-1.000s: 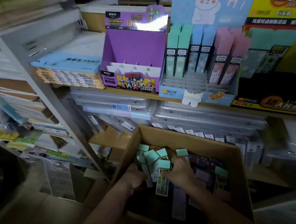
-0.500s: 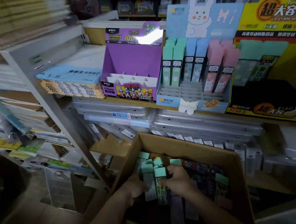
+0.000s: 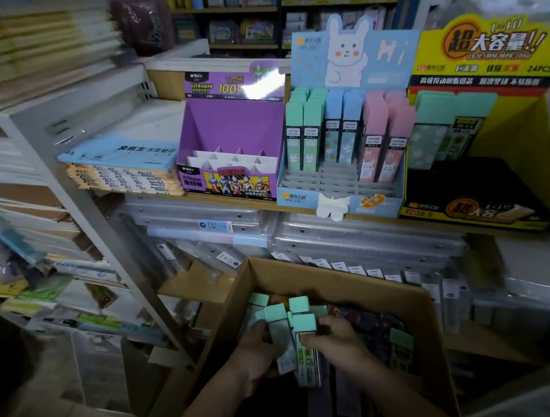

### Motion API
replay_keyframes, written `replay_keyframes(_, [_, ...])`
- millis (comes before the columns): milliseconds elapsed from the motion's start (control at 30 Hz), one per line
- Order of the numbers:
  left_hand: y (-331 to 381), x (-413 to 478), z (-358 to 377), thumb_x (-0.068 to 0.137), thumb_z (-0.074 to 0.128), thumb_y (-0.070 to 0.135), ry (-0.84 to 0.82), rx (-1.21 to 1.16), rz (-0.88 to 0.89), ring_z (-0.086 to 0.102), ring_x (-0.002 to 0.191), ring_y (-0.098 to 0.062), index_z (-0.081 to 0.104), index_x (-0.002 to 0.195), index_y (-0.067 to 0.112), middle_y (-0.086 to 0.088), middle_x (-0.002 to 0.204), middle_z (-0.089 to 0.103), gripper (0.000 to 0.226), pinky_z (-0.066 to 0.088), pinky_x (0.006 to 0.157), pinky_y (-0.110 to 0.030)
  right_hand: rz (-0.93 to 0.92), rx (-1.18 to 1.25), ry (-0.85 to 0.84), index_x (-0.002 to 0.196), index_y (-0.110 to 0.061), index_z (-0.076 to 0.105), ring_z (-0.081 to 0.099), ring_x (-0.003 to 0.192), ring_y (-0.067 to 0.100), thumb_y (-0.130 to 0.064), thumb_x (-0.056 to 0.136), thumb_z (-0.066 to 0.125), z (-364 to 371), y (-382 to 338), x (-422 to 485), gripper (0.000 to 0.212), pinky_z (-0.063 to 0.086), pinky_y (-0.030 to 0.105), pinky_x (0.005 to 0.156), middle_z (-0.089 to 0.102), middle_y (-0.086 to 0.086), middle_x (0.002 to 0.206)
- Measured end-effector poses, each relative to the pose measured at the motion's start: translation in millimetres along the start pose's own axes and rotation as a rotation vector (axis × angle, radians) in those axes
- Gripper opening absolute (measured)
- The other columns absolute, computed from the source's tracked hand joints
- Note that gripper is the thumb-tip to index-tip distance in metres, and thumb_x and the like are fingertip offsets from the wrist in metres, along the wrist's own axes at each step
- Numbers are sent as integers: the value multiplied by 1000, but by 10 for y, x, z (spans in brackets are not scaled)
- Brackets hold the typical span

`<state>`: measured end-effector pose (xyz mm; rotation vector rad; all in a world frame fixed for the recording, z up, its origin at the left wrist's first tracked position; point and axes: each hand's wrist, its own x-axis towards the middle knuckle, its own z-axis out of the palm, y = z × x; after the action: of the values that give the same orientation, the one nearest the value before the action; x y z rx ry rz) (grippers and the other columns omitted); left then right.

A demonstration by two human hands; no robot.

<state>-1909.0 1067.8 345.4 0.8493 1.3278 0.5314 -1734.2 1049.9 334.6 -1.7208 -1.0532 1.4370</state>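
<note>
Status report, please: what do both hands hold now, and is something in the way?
Left hand and right hand both grip the bunch of mint-capped cases. Bunch upright inside the cardboard box. Box walls close around; loose packs beside.

Bare left forearm (image 3: 209, 411) rises from the bottom edge toward 1 o'clock; left hand (image 3: 257, 349) curls its fingers round a bundle of slim mint-green-capped plastic packs (image 3: 281, 335); right forearm (image 3: 400, 395) slants toward 11 o'clock; right hand (image 3: 338, 337), at 3 o'clock of the left, grips the same bundle, thumb on its front.
</note>
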Motion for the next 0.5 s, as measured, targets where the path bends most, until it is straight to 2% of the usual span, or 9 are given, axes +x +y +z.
replay_keyframes(67, [16,-37,18,96,60,-6,-16,-73,66,77,92,-28,64,113,15,-8,100,78,27,64,73,-42,-11,63,11,94,-15,77,75,87,13,-4,82,73,-34,-8,-29,17,57,24,75,79,-4,91])
replay_keyframes(167, [32,-73,62,94,65,-4,-33,-153,119,75,100,-33,65,118,9,-15,107,77,27,63,79,-44,-7,161,4,98,-17,77,75,88,15,-5,86,69,-81,-37,-79,19,56,21,71,79,-1,95])
replay_keyframes(233, [30,-87,96,94,67,-4,-33,-198,136,74,101,-37,66,119,7,-21,112,75,27,62,78,-45,1,257,-11,105,-14,76,75,94,23,-3,90,63,-94,-41,-99,23,59,34,80,78,7,101])
replay_keyframes(300, [29,-97,132,92,68,-5,-27,-248,152,73,101,-40,67,117,8,-22,112,74,28,62,79,-49,27,377,-33,110,-8,74,72,101,37,-2,92,60,-85,-31,-116,23,56,54,92,75,19,107])
replay_keyframes(333, [27,-104,150,91,68,-6,-26,-262,163,73,100,-40,68,116,9,-21,111,75,28,62,81,-50,40,422,-45,112,-6,73,70,102,41,-3,93,61,-76,-29,-129,22,54,58,94,74,22,108])
replay_keyframes(433, [29,-152,209,90,69,-7,-32,-256,204,75,97,-35,71,115,10,-16,106,77,30,63,76,-43,37,516,-84,116,-3,71,69,105,41,-8,93,63,-57,-42,-176,25,55,53,92,72,24,113])
replay_keyframes(500, [41,-188,237,89,70,-6,-15,-249,225,76,96,-33,71,116,10,-15,105,78,31,62,77,-40,22,561,-105,117,-2,71,70,105,40,-11,90,64,-70,-87,-230,29,58,47,86,71,24,114])
